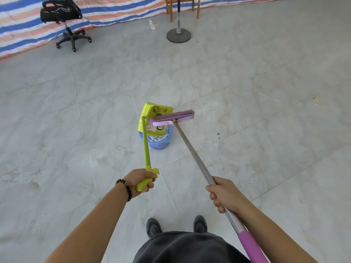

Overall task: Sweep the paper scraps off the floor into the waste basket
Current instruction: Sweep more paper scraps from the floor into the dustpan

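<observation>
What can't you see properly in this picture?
- Basket contents: mostly covered by the tilted dustpan and the broom.
- Scraps still in the dustpan: partly hidden behind the broom.
- Small clear thing on the far floor: too small to tell.
- Chair top: cut off by the upper edge.

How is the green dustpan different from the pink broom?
The dustpan is yellow-green; the broom has a pink head and a grey pole with a pink grip. The dustpan is tipped over the blue basket with scraps in it, while the broom head is raised beside it. The left hand grips the dustpan's short handle; the right hand grips the broom's longer pole. Both are long-handled and held up.
</observation>
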